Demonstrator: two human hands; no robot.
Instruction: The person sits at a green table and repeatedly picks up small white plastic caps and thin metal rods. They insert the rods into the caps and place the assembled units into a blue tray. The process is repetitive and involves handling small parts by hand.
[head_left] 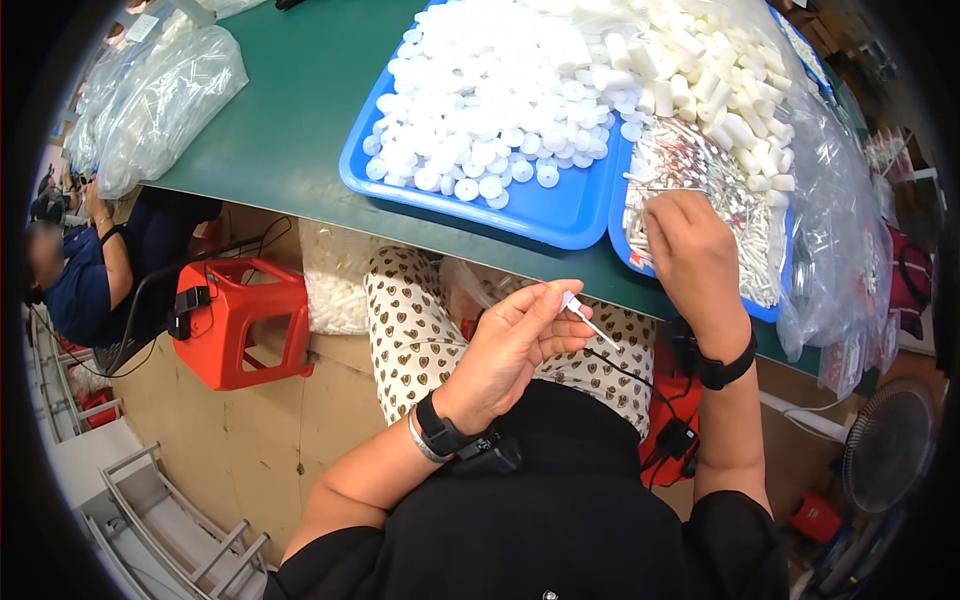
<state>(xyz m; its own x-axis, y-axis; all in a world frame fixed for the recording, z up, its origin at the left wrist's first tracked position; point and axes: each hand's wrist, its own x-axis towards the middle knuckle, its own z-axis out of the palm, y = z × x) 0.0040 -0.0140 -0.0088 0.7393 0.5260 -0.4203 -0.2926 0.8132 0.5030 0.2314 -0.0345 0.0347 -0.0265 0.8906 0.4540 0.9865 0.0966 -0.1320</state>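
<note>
My left hand is raised over my lap, its thumb and fingers pinched round a slim white plastic stick with a wider collar. A bit of red shows by the thumb. At the right-hand blue tray, my right hand reaches down with its fingers drawn together among small white and red stick-like parts. What those fingertips grip, if anything, is hidden. White round discs lie heaped in the larger blue tray to the left. Cream cylinders pile up behind the small parts.
The trays stand on a green table. Clear plastic bags lie at the far left and beside the right tray. A red stool stands on the floor, a fan at right. Another person sits at left.
</note>
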